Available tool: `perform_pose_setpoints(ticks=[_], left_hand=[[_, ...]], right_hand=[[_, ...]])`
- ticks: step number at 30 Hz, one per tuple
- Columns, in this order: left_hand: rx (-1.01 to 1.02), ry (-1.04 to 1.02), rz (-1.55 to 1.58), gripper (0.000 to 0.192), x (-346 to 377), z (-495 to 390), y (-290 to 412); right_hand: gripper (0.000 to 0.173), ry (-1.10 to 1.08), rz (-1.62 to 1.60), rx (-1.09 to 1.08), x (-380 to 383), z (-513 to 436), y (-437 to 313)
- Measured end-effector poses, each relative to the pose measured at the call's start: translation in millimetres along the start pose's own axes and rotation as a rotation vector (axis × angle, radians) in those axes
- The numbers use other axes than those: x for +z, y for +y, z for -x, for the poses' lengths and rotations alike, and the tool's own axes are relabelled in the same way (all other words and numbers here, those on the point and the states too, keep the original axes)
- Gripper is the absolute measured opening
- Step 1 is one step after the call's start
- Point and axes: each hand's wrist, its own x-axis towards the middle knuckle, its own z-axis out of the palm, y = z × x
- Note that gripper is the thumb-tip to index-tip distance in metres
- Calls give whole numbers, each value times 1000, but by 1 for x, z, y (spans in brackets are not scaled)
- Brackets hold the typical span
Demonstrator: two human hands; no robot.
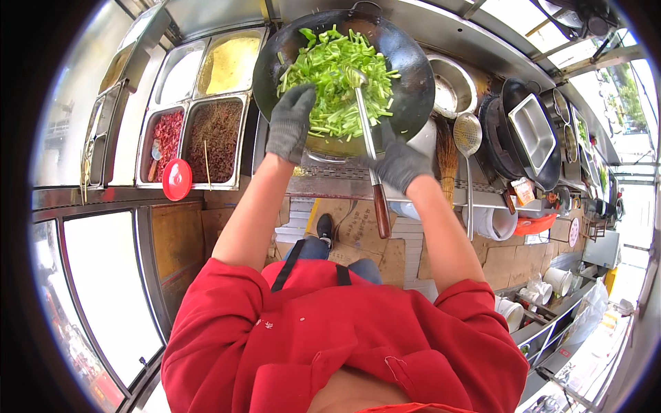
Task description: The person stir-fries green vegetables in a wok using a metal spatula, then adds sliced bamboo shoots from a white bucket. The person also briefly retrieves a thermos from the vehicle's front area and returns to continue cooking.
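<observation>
A large black wok (415, 77) holds a heap of chopped green vegetables (335, 77), with some yellowish liquid at its near side. In it rests a metal ladle (364, 118); its brown wooden handle sticks out over the near rim towards me. My left hand (292, 124), in a grey knit glove, is over the wok's near left rim, fingertips by the greens. Also grey-gloved and slightly blurred, my right hand (403, 160) is at the near right rim, close beside the ladle's shaft. Whether either hand grips anything is hard to see.
Left of the wok, steel pans hold yellow liquid (230, 64), dark minced food (214, 139) and red chopped food (168, 131). A red lid (177, 179) overhangs their edge. On the right are a metal pot (452, 85), a straw brush (445, 160), a perforated skimmer (468, 134) and another wok (516, 93).
</observation>
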Motion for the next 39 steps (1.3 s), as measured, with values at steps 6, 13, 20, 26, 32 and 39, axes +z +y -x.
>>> perform_pose_setpoints(ticks=[6,13,20,26,32,39], left_hand=[[517,-125,-781,20,-13,85,-44],[722,-295,-1132,28,-2,89,-78],[777,-300,-1224,32,-5,86,-82],[755,-302,-1308,30,-1,88,-81],[736,-282,-1328,31,-1,89,-83],[668,-175,-999,23,6,96,-69]], right_hand=[[68,138,-197,36,59,8,62],[39,192,-1108,246,47,-46,46],[48,-141,-807,156,5,-1,30],[51,132,-666,-56,15,-90,23],[58,-28,-79,-100,24,-32,59],[63,-32,239,-60,-59,120,92]])
